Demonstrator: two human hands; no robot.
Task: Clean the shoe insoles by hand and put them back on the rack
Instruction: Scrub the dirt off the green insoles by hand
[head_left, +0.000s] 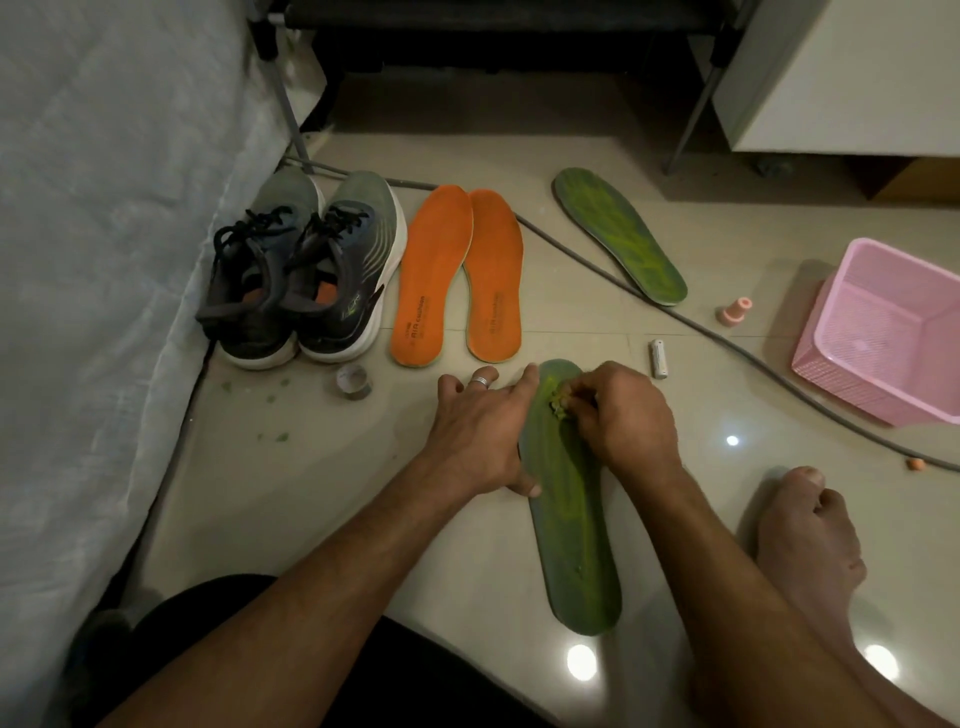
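Near green insole (571, 519): laid flat on the tiled floor (467, 519), toe end away from the person.
Left hand (480, 431): spread flat with straight fingers; the insole's left edge is pressed down by it.
Right hand (621, 410): fingers curled at the toe end, a small clump of yellow-green residue (558, 405) is pinched on the insole.
Second green insole (618, 234): placed well apart, farther back.
Orange insoles (457, 270): set side by side, just beside the sneakers (306, 270).
Pink basket (888, 332): placed at the right.
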